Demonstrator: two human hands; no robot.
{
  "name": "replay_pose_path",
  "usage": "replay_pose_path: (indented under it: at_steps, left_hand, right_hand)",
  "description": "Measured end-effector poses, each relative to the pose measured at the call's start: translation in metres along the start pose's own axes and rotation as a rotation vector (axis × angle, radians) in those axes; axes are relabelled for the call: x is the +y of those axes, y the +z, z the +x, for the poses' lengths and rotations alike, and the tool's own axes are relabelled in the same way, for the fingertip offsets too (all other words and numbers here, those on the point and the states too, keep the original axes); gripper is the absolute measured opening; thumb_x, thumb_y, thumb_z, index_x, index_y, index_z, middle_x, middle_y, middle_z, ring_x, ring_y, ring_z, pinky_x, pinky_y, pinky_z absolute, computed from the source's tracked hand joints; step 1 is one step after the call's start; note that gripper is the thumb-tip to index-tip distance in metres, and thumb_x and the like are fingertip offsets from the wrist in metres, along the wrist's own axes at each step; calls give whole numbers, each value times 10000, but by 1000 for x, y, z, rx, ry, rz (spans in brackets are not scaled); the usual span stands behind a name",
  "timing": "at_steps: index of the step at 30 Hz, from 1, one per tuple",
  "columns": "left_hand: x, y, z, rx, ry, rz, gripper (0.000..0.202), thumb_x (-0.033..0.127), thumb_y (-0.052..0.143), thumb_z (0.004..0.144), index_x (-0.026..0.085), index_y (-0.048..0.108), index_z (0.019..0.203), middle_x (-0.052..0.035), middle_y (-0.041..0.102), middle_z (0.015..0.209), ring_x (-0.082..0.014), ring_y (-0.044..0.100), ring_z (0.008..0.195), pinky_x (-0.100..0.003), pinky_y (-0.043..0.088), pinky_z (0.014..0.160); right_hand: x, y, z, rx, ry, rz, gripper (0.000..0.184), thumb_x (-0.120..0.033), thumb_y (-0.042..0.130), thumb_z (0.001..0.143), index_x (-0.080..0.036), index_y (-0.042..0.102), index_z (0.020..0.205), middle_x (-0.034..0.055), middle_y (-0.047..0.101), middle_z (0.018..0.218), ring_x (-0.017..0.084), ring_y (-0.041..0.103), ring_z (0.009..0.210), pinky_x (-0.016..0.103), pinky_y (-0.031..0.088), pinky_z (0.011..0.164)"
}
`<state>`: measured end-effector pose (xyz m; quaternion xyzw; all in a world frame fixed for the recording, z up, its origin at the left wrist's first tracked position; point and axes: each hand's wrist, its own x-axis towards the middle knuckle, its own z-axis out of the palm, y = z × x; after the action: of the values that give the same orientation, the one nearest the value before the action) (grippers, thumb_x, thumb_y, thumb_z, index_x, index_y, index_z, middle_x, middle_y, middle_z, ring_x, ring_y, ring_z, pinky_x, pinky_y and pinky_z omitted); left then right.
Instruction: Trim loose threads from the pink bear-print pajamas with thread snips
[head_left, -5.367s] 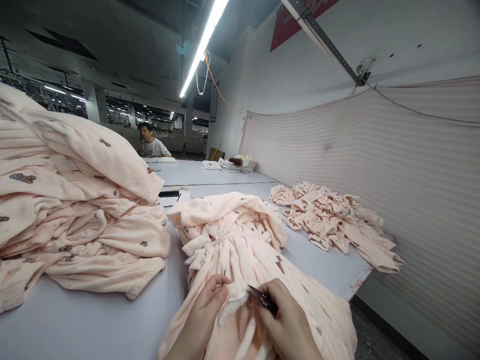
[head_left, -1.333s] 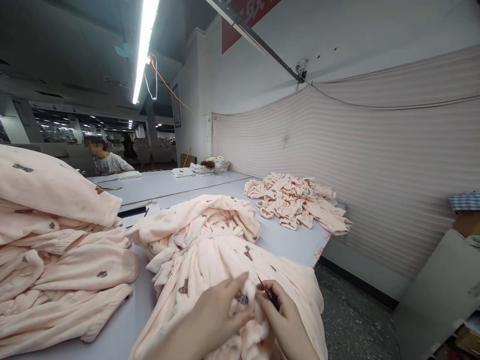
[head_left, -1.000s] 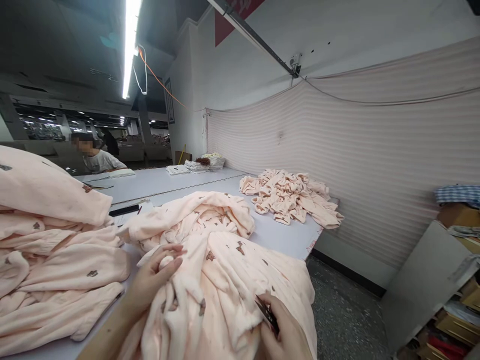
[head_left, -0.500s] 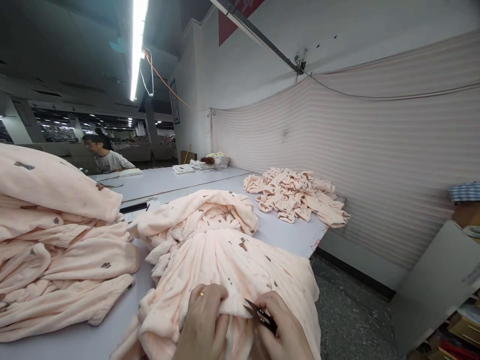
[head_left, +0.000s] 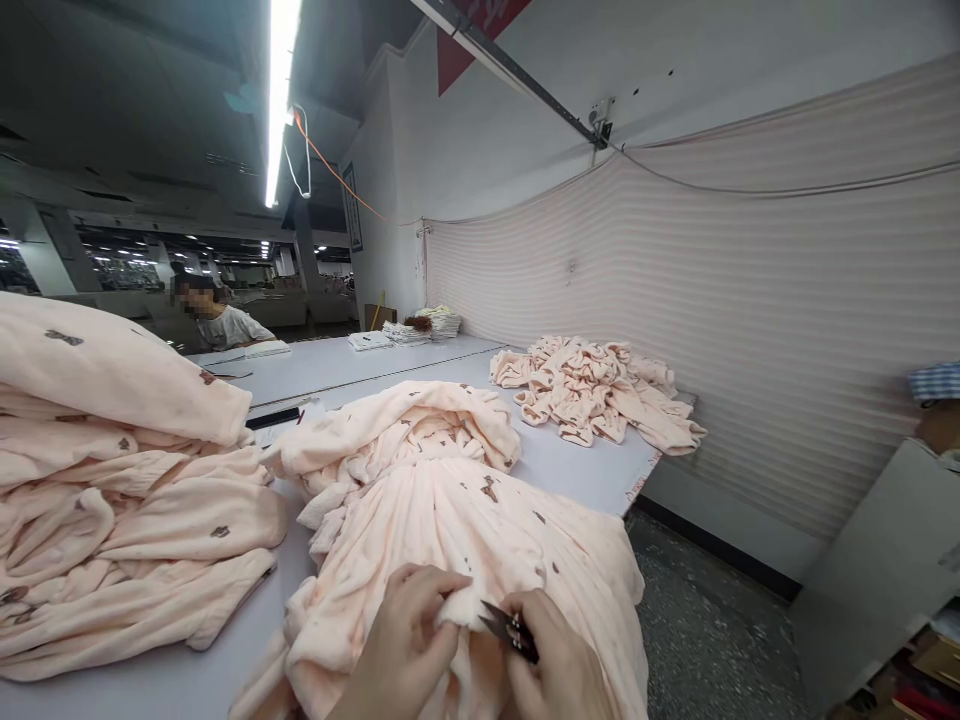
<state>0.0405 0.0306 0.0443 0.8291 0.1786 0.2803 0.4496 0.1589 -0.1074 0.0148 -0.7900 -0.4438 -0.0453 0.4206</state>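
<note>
A pale pink fleece garment (head_left: pixel 450 510) with small brown bow prints lies gathered on the table in front of me. My left hand (head_left: pixel 416 635) pinches a fold of its cloth between thumb and fingers. In my right hand (head_left: pixel 551 650) is a pair of black thread snips (head_left: pixel 510 630), fingers wrapped round the handles. The snips' pointed blades face left, close to the pinched fold. Whether the blades touch the cloth, I cannot tell.
More pink fleece (head_left: pixel 135 500) is heaped on the left. A smaller pink pile (head_left: pixel 592 385) lies at the table's (head_left: pixel 555 470) far right. Behind are a black phone-like object (head_left: pixel 274 418) and paper stacks (head_left: pixel 405 333). A person (head_left: pixel 225 322) sits beyond the table.
My left hand has turned and lifted the pinched fold slightly. The snips have shifted a little left and up, nearer to that fold.
</note>
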Motion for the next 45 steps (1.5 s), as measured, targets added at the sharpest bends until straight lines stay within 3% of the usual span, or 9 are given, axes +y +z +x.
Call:
replay_pose_path:
  at_steps: [3,7,12,18,22,35,41,43,45]
  left_hand:
    - [2,-9,10,-205,-250,-224,220,321,517,772,201,680,685,-37,662,740,-244,570,819,-322,432,746]
    - [0,-14,17,-156,-431,-474,198,361,571,744,197,657,673,-5,610,684,-219,537,794,-291,430,697]
    - [-5,-13,20,-237,-379,-629,170,305,561,784,168,645,727,-2,592,753,-182,526,809,-283,417,784]
    - [-6,-12,23,-250,-359,-704,202,286,539,808,142,630,699,-13,579,721,-172,508,755,-292,418,773]
    - [1,-10,23,-286,-385,-735,241,320,538,797,141,641,673,11,527,576,-161,495,635,-312,427,767]
    - [-1,-9,26,-317,-368,-728,209,249,502,750,148,682,717,-9,573,635,-185,513,701,-348,384,883]
    - [3,-11,27,-366,-409,-637,162,280,566,729,157,668,757,-3,559,660,-201,532,763,-325,411,809]
    - [2,-17,30,-291,-348,-537,154,325,626,728,172,635,741,1,558,718,-199,533,799,-305,411,788]
    - [0,-21,36,-82,-208,-470,183,353,609,761,181,595,701,-24,580,935,-210,528,942,-293,400,842]
  right_hand:
    - [7,8,11,99,62,-49,136,-153,447,762,-241,514,841,-21,633,714,165,636,624,233,456,550]
    - [1,-1,21,-6,41,8,67,-177,505,786,-233,543,785,-24,618,720,152,624,647,223,468,586]
    - [-10,-15,15,-117,-148,77,234,-290,524,868,-248,604,1083,36,646,933,172,653,808,227,506,666]
    - [-9,-8,14,-51,-149,83,201,-270,479,905,-247,631,1034,30,670,904,163,659,808,216,509,663]
    - [-7,-3,12,15,-257,-104,247,-270,525,875,-244,610,1105,48,679,931,198,655,756,274,507,649]
    - [1,4,11,107,-140,-42,202,-287,466,905,-262,643,998,27,675,848,176,663,723,231,506,606]
    - [7,4,9,56,-150,30,208,-308,503,881,-266,646,1027,34,674,877,179,650,734,239,499,640]
    - [11,-2,10,107,-42,92,210,-333,470,900,-258,657,958,35,674,873,187,644,773,242,488,659]
    - [15,-9,11,185,130,193,223,-394,482,892,-247,646,928,33,677,886,199,637,825,243,479,676]
